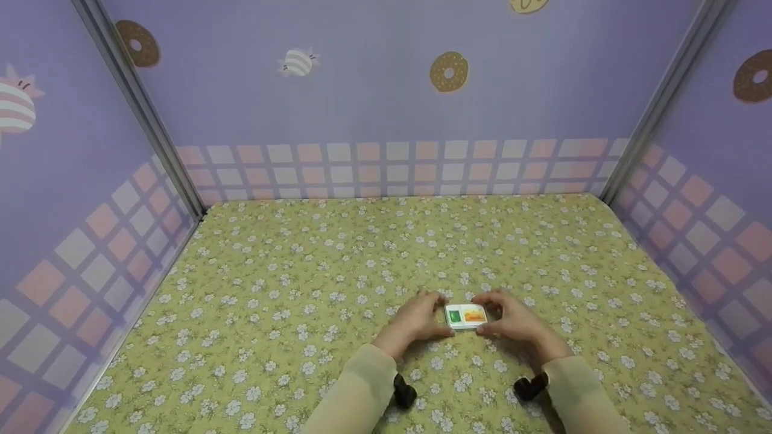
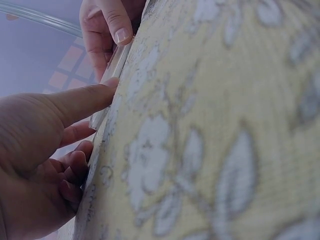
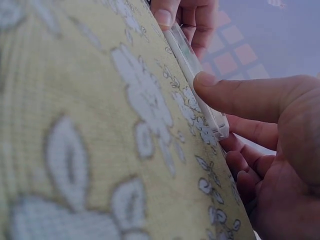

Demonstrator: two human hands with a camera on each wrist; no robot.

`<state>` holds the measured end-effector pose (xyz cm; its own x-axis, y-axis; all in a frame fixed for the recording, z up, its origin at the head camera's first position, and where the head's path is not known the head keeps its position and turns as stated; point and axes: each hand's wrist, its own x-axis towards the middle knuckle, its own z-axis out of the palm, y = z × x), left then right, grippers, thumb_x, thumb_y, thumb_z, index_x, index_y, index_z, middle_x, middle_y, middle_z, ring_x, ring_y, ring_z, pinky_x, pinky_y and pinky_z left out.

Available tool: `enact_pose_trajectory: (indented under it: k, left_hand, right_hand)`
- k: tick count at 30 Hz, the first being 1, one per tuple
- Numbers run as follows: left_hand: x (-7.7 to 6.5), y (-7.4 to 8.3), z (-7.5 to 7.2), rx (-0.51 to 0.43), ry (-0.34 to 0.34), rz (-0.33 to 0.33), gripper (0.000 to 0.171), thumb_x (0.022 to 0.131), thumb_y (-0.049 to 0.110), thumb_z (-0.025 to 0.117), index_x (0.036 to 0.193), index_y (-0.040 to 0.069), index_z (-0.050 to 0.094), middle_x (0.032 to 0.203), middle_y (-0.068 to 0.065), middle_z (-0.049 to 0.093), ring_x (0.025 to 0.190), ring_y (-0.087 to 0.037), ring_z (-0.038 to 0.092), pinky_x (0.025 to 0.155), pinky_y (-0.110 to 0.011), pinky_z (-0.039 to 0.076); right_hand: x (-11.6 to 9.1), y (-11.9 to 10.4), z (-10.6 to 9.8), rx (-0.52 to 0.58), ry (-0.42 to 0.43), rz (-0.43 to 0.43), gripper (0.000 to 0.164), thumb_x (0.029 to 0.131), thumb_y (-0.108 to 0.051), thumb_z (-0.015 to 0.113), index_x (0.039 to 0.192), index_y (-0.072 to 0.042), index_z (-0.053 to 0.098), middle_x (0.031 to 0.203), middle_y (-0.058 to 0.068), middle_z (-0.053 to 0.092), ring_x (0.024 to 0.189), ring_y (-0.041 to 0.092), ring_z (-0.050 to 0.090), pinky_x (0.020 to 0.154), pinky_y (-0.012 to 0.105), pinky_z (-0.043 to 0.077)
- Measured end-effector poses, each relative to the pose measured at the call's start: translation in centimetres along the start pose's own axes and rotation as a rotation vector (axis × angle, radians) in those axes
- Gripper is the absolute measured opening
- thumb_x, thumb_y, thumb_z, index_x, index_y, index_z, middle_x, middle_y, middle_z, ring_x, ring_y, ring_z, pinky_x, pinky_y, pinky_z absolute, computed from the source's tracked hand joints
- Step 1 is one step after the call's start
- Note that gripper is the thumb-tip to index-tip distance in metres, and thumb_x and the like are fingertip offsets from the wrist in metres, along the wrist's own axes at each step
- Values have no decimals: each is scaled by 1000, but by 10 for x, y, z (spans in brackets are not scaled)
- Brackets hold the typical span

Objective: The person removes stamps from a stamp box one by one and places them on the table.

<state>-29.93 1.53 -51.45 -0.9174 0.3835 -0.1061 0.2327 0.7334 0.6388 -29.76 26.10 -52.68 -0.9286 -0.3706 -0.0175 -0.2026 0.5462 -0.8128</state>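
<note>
A small flat rectangular case (image 1: pixel 465 316) lies on the flowered cloth, its white top printed with a green patch and an orange picture. The left hand (image 1: pixel 417 319) pinches its left end between thumb and fingers. At the opposite end, the right hand (image 1: pixel 514 319) does the same, thumb on the near edge and index finger at the far corner. From the right wrist, the case (image 3: pixel 216 120) shows a clear, plastic-looking edge low against the cloth. In the left wrist view only a thin side of the case (image 2: pixel 118 62) appears; its underside is hidden.
Yellow-green cloth with white flowers (image 1: pixel 289 301) covers the table. Purple walls with pink and white squares (image 1: pixel 398 163) stand behind and at both sides, with grey metal posts (image 1: pixel 142 108) in the corners. A dark wrist mount (image 1: pixel 404 392) sits by each cuff.
</note>
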Motion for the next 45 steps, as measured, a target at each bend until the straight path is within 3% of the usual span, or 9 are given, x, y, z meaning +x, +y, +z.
enact_pose_trajectory:
  k: [14,31,45]
  left_hand:
    - [-1,-1,0,-3,6,21,64,79,35,90,133,15,62,120,-6,63,107,-23,61,96,-44,52]
    - [-2,-1,-1,1,6,35,62,79,35,90,131,14,63,116,-6,62,99,-20,58,92,-43,51]
    - [-1,-1,-1,-22,-1,14,62,80,35,89,133,16,62,115,-3,59,97,-18,56,89,-42,51]
  right_hand:
    - [-3,-2,-3,33,-9,-53,61,80,-8,85,135,3,61,124,24,55,105,29,53,88,34,43]
    - [-2,3,-4,53,-13,-92,60,83,-8,84,137,5,61,130,26,54,107,28,54,89,28,45]
    - [-1,3,-6,-49,-20,-100,66,82,-11,85,141,4,59,128,21,55,102,23,52,89,28,43]
